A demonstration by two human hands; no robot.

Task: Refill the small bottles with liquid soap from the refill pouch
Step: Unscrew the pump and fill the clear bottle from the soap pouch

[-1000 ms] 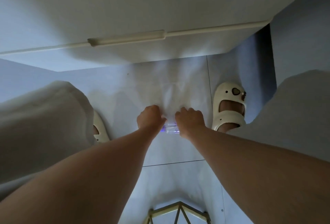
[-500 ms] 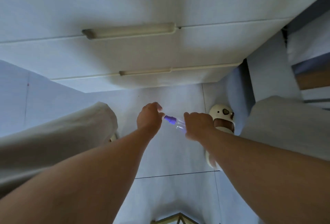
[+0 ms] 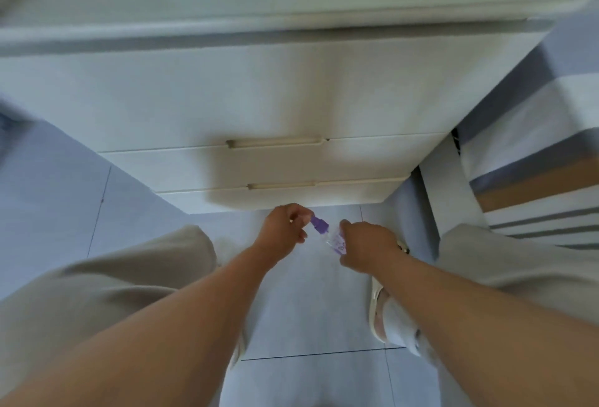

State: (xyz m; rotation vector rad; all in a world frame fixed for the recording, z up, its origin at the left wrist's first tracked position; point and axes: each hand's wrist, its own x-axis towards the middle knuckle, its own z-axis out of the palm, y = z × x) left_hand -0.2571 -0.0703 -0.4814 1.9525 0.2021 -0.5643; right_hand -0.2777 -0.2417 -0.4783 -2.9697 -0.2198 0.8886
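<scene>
Now the head view is taking in more than it did half a second ago: the top of the white chest of drawers [image 3: 259,98] is showing across the upper frame, and its two handled drawer fronts are sitting lower, at mid-frame. The hands are staying at the centre, as before. The chest's bottom edge is lying just above the hands in the frame, pale floor tiles [image 3: 308,293] are spreading open below them between the two beige trouser legs [image 3: 146,277], and striped bedding [image 3: 534,163] is crowding the right edge, with a dark narrow gap beside the chest. A white sandal [image 3: 389,325] is standing at lower right. The left hand [image 3: 283,228] is pinching the purple cap [image 3: 319,225] with its fingertips. The right hand [image 3: 366,246] is curling its fingers round the clear body of the small bottle [image 3: 335,239], which is tilting at the frame's centre with the cap end pointing upper left.
</scene>
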